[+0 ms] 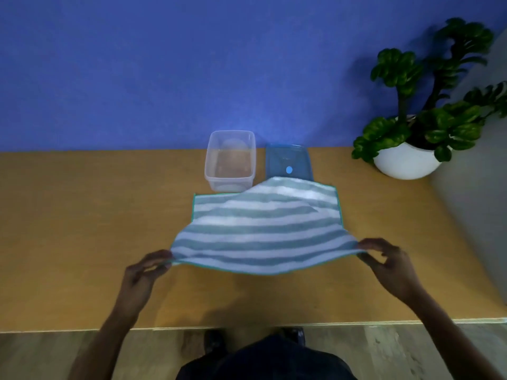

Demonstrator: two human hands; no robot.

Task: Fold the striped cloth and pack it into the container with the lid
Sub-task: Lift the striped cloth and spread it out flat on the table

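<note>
A teal-and-white striped cloth [263, 229] lies spread on the wooden table, its near edge lifted off the surface. My left hand [146, 270] pinches the near left corner and my right hand [384, 259] pinches the near right corner. Behind the cloth stands a clear plastic container [230, 160], open and empty. To its right lies the blue lid [288, 161], flat on the table, with the cloth's far edge draped over its near end.
A potted green plant in a white bowl-shaped pot [406, 160] stands at the back right. A blue wall rises behind the table [82, 229]. A grey surface borders the right side. The table's front edge runs just below my forearms.
</note>
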